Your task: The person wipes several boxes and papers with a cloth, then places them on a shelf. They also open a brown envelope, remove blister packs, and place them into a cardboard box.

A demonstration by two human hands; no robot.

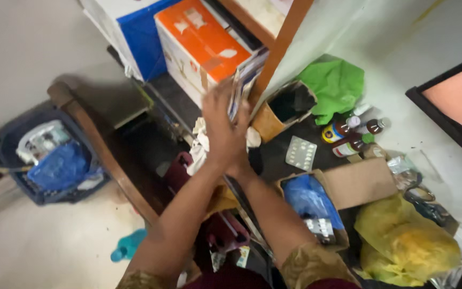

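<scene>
Reaching up together, left hand (217,126) and right hand (237,140) overlap, fingers clamped on a blurred stack of flat packets (243,80), just below the orange box (201,45); blister pack (300,152) on bench right, bottles (348,136) beyond

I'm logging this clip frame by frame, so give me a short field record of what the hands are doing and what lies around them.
view: head camera, looking down
left hand: raised, pressed against the right hand
right hand: mostly hidden behind the left; together they hold a stack of flat packets
grip detail: blurred
nearby: orange box, blister pack, brown bottles, green bag, yellow bag
left side: blue basket on floor
</scene>
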